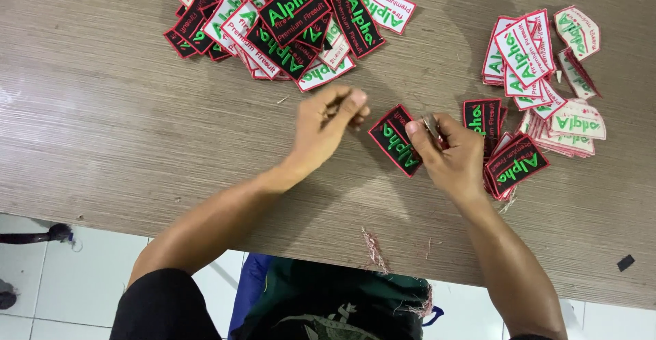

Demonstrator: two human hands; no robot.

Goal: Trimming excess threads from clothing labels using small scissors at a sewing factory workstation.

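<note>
We are trimming a black patch (395,140): right hand (451,155) pinches it with small snips, left hand (328,123) pinches a thread; next, careful edge cuts.

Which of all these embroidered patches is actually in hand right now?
The black patch with green lettering and red border, alone between the left hand and right hand; all others lie in piles.

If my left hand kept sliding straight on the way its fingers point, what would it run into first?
Probably the black embroidered patch with red border and green lettering: the left hand points right, toward it, fingertips close to its upper edge. Depth is unclear, so it might pass just above.
</note>
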